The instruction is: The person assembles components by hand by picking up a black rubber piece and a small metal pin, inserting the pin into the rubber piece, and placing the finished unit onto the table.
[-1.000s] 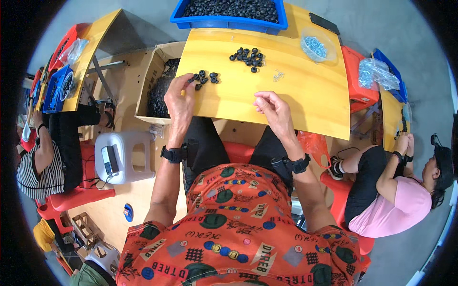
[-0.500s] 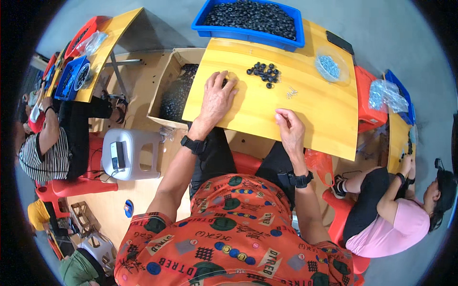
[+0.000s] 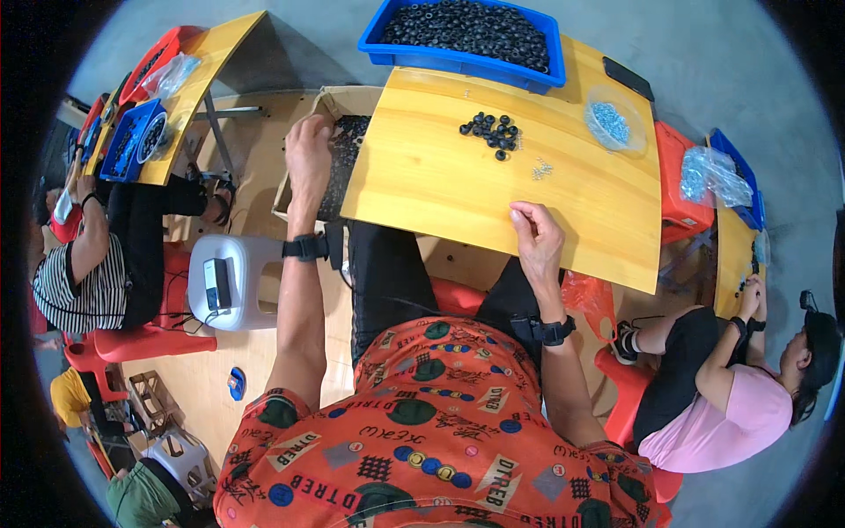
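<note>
My left hand hangs over the cardboard box left of the table. Its fingers are curled close together, and whatever they hold, if anything, is hidden. In the box lie many small black parts. My right hand rests at the near edge of the yellow table, thumb and fingers drawn in; I cannot make out anything between them. Beyond it on the tabletop are a small pile of round black rings and a little scatter of tiny silvery pieces.
A blue tray full of black rings sits at the far edge. Right of it are a dark phone and a clear tub of bluish small parts. A grey stool stands at left. Other people work at both sides.
My left hand has moved left, off the tabletop, to above the cardboard box. The black part that showed by its fingers is out of sight. My right hand has barely moved.
</note>
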The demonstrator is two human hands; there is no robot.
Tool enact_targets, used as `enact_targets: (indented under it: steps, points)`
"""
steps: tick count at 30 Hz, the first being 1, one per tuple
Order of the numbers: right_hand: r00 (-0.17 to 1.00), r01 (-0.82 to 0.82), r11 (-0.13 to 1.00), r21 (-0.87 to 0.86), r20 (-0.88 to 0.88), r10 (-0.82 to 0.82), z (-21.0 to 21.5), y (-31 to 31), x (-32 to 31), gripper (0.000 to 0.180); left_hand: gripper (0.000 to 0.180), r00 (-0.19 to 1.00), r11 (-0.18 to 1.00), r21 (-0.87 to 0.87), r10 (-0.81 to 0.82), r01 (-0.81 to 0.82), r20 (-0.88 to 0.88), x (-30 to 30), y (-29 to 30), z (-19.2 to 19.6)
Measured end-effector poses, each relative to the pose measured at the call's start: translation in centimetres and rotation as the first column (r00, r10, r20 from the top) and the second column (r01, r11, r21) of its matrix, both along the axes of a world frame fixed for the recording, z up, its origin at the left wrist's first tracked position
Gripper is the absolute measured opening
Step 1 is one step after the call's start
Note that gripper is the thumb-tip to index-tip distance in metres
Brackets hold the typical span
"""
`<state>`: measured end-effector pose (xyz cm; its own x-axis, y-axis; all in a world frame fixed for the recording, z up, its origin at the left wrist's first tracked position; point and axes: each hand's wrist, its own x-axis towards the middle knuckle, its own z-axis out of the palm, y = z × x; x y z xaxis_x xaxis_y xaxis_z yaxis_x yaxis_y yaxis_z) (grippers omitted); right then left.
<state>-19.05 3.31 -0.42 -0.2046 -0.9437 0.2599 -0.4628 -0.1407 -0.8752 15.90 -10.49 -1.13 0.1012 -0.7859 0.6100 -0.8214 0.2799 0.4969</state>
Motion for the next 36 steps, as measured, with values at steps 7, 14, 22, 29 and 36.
enact_targets:
  steps: [7, 14, 22, 29, 36]
  points:
    - [1.0, 0.001, 1.0, -0.009, 0.002, -0.001, -0.1, 0.0, 0.0, 0.01, 0.024, 0.743, 0.908, 0.204, -0.154, 0.367, -0.652, -6.9, 3.0, 3.1]
    - [1.0, 0.008, 0.997, -0.07, 0.006, -0.007, 0.1, 0.3, 0.1, 0.009, 0.039, 0.874, 0.828, 0.296, -0.408, 0.476, -0.265, -15.5, -0.6, 2.1]
    - [1.0, 0.011, 0.997, -0.081, 0.008, -0.011, 0.1, 0.2, -0.2, 0.009, 0.059, 0.873, 0.879, 0.21, -0.462, 0.428, 0.156, -21.1, -1.0, 0.7]
    - [1.0, 0.0, 0.996, -0.088, 0.008, 0.001, 0.0, 0.2, 0.2, 0.008, 0.044, 0.826, 0.879, 0.196, -0.476, 0.435, 0.301, -23.2, -2.8, -0.9]
    - [1.0, 0.011, 0.995, -0.096, 0.001, -0.011, 0.4, 0.1, 0.1, 0.007, 0.034, 0.798, 0.816, 0.128, -0.577, 0.563, 0.175, -21.7, 0.2, -1.7]
